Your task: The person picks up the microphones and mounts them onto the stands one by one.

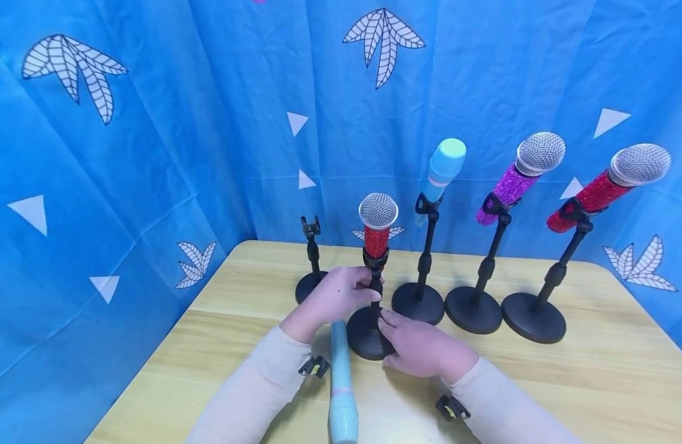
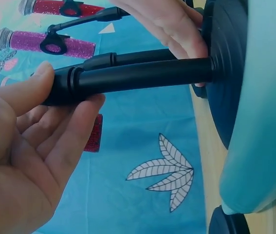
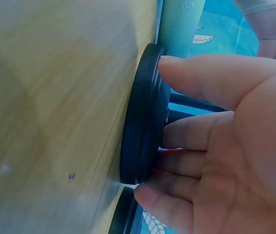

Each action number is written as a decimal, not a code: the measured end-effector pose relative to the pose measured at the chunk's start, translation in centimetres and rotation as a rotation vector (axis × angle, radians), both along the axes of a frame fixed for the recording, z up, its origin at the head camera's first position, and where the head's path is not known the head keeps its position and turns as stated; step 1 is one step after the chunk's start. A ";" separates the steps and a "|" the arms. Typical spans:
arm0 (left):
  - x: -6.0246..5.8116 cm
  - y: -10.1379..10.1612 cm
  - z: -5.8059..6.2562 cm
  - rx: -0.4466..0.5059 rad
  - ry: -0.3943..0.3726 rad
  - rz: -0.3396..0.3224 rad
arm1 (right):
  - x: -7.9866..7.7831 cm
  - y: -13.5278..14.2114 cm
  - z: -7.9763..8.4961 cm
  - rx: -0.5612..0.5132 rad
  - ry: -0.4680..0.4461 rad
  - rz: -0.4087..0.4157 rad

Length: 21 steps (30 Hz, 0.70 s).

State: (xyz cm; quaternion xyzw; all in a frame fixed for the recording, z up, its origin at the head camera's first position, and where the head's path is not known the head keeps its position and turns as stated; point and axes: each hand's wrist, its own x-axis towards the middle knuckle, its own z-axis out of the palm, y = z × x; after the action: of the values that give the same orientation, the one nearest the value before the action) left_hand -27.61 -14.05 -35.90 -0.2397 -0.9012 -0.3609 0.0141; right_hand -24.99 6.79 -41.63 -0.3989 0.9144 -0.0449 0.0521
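Observation:
My left hand [image 1: 343,296] pinches the pole of a black microphone stand [image 2: 142,77] between thumb and fingers, just below its clip. In that clip a red glittery microphone [image 1: 377,240] with a silver mesh head stands upright. Low down, my right hand [image 3: 225,131] holds the stand's round base [image 3: 145,117], thumb at one side of the rim and little finger at the other. A light-blue microphone [image 1: 342,382] lies on the table by my left wrist, close to the base. Behind my left hand is a shorter stand [image 1: 313,250] with a bare clip.
To the right are stands bearing a light-blue microphone [image 1: 446,163], a purple glittery microphone [image 1: 510,188] and another red microphone [image 1: 599,191], all tilted. Their bases stand close together on the wooden table [image 1: 607,370]. A blue patterned curtain [image 1: 252,123] hangs behind the table and along its left.

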 end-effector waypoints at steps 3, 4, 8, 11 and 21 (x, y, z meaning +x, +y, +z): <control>0.1 0.3 0.0 -0.023 0.044 0.046 | 0.0 0.0 0.2 0.000 0.008 0.001; 0.1 0.4 -0.1 -0.025 0.052 0.063 | 0.0 0.0 0.2 0.000 0.009 0.001; 0.2 0.8 -0.2 -0.029 0.061 0.118 | 0.0 0.0 0.3 -0.005 0.001 0.002; 0.3 0.7 0.0 -0.048 0.031 0.105 | -0.1 0.1 0.3 -0.014 -0.016 -0.001; 0.4 0.1 0.6 -0.007 -0.009 0.009 | -0.6 0.5 0.1 -0.049 -0.038 0.018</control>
State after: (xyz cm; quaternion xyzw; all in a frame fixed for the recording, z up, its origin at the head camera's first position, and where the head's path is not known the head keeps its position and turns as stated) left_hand -27.16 -13.98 -35.34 -0.2339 -0.9036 -0.3588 0.0110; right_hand -25.63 7.30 -41.50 -0.4075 0.9082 -0.0743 0.0602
